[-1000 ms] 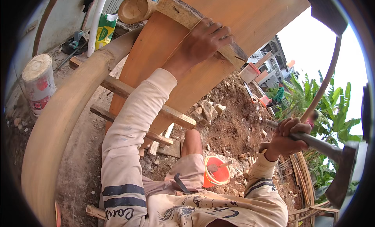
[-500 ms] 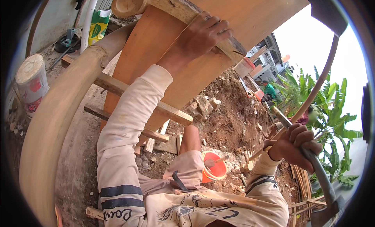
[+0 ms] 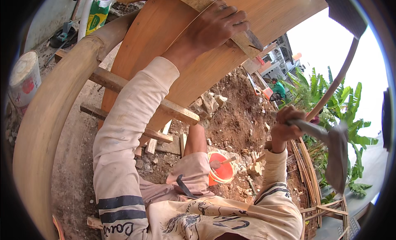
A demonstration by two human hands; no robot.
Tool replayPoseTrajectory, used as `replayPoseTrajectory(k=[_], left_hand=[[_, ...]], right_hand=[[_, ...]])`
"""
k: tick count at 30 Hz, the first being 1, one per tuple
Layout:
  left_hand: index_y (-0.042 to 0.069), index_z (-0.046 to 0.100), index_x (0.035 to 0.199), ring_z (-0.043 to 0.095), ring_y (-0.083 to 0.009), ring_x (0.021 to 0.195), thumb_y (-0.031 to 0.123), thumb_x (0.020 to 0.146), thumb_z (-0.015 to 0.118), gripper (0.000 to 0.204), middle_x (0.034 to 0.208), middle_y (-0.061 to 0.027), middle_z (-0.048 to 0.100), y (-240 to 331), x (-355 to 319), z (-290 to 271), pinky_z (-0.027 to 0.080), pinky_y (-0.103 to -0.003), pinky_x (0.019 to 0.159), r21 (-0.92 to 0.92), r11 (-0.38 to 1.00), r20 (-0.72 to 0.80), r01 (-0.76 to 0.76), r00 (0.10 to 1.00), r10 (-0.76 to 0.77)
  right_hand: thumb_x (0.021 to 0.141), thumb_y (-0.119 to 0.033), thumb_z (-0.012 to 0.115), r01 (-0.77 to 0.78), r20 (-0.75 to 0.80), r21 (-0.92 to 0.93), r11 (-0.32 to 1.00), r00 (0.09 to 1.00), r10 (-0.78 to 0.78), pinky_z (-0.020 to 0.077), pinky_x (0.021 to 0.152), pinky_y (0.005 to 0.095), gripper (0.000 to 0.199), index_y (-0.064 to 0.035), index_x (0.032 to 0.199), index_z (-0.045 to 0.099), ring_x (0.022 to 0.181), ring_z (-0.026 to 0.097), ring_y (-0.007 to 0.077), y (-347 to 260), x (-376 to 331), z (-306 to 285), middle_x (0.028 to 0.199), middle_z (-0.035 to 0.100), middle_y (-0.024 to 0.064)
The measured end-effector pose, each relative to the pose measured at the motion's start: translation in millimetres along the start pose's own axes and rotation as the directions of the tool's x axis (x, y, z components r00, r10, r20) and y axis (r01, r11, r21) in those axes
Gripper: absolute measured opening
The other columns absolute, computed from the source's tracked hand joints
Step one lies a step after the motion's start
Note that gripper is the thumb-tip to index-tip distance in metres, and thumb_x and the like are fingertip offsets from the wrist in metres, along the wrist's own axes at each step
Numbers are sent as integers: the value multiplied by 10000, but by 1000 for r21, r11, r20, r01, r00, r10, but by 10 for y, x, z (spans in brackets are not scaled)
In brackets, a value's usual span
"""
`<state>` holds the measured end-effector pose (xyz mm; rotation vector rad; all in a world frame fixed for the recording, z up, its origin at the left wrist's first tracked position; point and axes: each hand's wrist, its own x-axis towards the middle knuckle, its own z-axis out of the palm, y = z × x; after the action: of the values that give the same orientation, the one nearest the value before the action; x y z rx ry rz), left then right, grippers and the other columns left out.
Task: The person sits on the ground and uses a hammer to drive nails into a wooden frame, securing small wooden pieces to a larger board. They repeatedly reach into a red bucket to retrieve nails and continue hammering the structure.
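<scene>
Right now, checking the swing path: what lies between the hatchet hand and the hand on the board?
Head view: only open air, with rubble far below, between right hand and left hand.

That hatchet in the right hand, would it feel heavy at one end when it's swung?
Probably head-heavy: the hatchet carries a broad dark metal blade at the far end of a thin handle. It looks stiff, with no visible flex. The right hand wraps the handle closely, so it likely sits firm, though a smooth handle might slip.
</scene>
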<state>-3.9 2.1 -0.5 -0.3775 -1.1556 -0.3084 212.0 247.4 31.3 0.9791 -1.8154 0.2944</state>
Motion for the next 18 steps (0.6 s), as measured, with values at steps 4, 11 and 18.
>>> replayPoseTrajectory(k=[4, 11, 18], left_hand=[[275, 722, 1120, 637, -118, 1120, 249, 845, 677, 280, 1161, 82, 671, -24, -61, -43, 477, -404, 1031, -3, 1000, 27, -10, 1000, 10], [272, 715, 1120, 633, -116, 1135, 258, 833, 691, 289, 1179, 82, 664, 35, -21, 26, 473, -402, 1034, 6, 1000, 7, 22, 1000, -22], [276, 708, 1131, 638, -104, 1120, 235, 848, 674, 287, 1177, 99, 661, -17, -117, -14, 466, -398, 1037, 3, 1000, 57, -23, 998, 23]], right_hand=[[1109, -459, 449, -174, 196, -436, 883, 939, 282, 243, 430, 277, 473, -99, 809, 509, 443, 372, 79, 50, -66, -47, 584, 434, -39], [1037, -568, 483, 229, -250, 210, 950, 952, -175, 316, 430, 266, 510, -107, 820, 459, 476, 389, 114, -171, 91, -388, 597, 396, 8], [1093, -520, 445, -216, 39, -41, 976, 975, 218, 260, 385, 239, 544, -89, 768, 512, 426, 358, 81, 56, 6, -173, 564, 434, -47]])
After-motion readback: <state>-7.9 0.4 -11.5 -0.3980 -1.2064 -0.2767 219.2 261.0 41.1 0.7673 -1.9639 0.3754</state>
